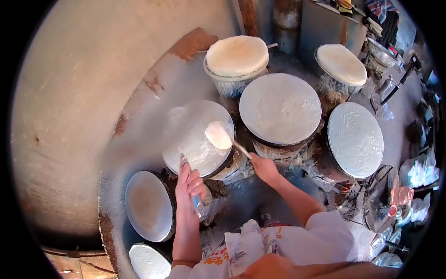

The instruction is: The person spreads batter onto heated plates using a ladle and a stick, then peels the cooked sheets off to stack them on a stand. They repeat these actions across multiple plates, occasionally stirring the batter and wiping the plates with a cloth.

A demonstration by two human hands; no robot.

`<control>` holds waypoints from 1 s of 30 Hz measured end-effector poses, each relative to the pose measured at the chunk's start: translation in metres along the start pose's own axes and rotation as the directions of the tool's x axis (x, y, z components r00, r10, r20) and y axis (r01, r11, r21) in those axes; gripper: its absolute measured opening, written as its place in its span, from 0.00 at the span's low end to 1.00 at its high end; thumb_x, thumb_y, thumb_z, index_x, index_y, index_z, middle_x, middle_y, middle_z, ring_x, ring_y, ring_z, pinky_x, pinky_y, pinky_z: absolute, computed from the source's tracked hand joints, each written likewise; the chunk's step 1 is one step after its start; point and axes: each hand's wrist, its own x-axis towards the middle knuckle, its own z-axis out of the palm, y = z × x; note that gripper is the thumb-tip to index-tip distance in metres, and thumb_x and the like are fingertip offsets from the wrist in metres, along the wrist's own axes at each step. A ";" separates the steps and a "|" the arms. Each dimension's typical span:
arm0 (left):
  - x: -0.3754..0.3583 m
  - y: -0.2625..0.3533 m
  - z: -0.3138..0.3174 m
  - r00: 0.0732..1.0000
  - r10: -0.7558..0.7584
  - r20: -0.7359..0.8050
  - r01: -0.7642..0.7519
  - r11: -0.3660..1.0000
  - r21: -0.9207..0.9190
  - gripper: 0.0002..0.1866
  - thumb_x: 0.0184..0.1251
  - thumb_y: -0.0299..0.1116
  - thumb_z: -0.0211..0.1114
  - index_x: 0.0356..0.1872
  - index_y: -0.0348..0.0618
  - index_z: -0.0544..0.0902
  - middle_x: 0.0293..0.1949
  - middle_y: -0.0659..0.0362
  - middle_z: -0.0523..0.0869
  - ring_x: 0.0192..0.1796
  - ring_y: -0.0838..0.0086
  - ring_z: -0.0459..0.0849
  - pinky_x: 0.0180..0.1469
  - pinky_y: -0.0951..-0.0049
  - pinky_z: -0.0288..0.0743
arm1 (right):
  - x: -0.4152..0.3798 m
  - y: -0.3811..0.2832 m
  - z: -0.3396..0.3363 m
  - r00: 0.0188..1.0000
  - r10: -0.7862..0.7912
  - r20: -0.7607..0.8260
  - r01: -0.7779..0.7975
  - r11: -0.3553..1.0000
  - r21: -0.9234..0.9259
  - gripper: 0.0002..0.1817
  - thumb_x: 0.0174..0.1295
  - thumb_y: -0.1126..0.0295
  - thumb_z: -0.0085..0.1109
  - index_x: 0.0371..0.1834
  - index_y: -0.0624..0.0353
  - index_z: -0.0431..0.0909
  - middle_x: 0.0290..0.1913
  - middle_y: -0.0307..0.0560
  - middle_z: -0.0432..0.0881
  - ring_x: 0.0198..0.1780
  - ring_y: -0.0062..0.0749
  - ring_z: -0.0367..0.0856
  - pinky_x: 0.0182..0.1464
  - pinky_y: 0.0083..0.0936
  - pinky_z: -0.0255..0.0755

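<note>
My right hand [265, 168] grips the wooden handle of a batter-coated paddle [218, 135]. The paddle's pale round head lies over the right part of a griddle [200, 156], whose top is covered in thin white batter. Closed around a slim blue-handled tool [197, 204], my left hand [189, 182] is at the near edge of the same griddle. That tool's metal-looking front end points up over the batter and is blurred, so its kind I cannot tell. Grey steam veils the griddle's left side.
Batter also covers griddles behind [280, 109] and to the right [355, 139]. Thick pale rounds top two drums, at back centre [237, 56] and back right [341, 65]. A browner griddle [148, 206] stands at left. Embers [345, 188] glow at right, near plastic bags [419, 169].
</note>
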 end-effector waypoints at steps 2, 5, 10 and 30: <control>0.022 0.013 -0.016 0.995 -0.074 -0.066 0.067 0.992 -0.106 0.18 0.76 0.44 0.45 0.27 0.46 0.72 0.16 0.68 0.63 0.13 0.84 0.64 0.16 0.80 0.63 | 0.017 -0.002 0.001 0.994 -0.027 0.105 0.027 1.000 -0.002 0.15 0.63 0.69 0.46 0.52 0.52 0.74 0.27 0.59 0.79 0.30 0.54 0.79 0.31 0.49 0.70; 0.006 0.022 -0.011 0.984 -0.161 -0.081 0.131 0.949 -0.286 0.19 0.73 0.40 0.51 0.19 0.48 0.65 0.15 0.68 0.64 0.14 0.82 0.65 0.19 0.78 0.64 | 0.032 0.002 -0.031 0.998 -0.003 -0.061 0.010 0.993 0.121 0.13 0.65 0.68 0.44 0.48 0.53 0.76 0.28 0.59 0.79 0.31 0.56 0.79 0.31 0.48 0.71; 0.020 0.027 -0.019 0.985 -0.053 -0.163 0.017 0.976 -0.219 0.07 0.71 0.36 0.56 0.31 0.54 0.71 0.18 0.69 0.64 0.16 0.84 0.65 0.18 0.82 0.67 | 0.032 -0.008 -0.029 0.965 -0.174 0.199 0.150 0.980 0.130 0.14 0.62 0.64 0.52 0.50 0.52 0.76 0.32 0.60 0.80 0.34 0.57 0.78 0.35 0.47 0.71; -0.103 -0.005 -0.003 0.911 0.306 0.276 -0.086 0.796 -0.599 0.17 0.72 0.32 0.51 0.19 0.44 0.67 0.13 0.66 0.68 0.09 0.83 0.66 0.10 0.83 0.67 | -0.025 -0.064 0.019 1.000 0.004 -0.027 0.005 0.946 0.324 0.16 0.56 0.65 0.61 0.49 0.43 0.81 0.34 0.53 0.82 0.33 0.52 0.81 0.36 0.35 0.76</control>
